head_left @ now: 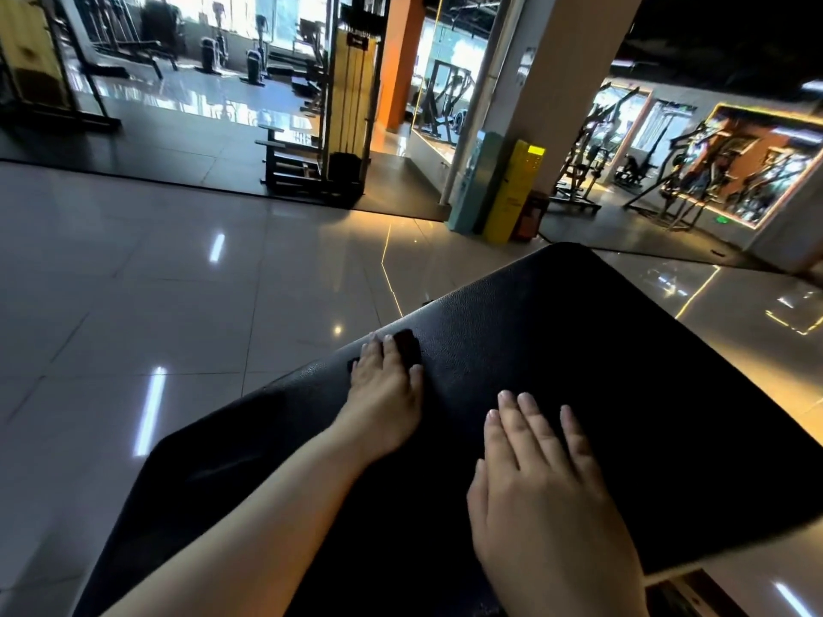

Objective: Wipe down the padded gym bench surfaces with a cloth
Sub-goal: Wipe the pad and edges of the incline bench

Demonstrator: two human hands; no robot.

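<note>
Cloth (406, 347) sits under my left hand (385, 389), fingers straight; right hand (539, 474) spread flat, bracing pad (579, 340). I'd press evenly, sweeping toward one o'clock.

The room is dim, lit mostly by blown-out windows (133, 15) far off at upper left, whose glare streaks across the glossy floor (156, 282). A warm yellow light strip (766, 115) glows at right. The black desk (601, 349) sinks into shadow, only its left-edge grain catching a sheen. Wide-angle distortion tilts the pillar (534, 104), and distant machines look soft.
</note>
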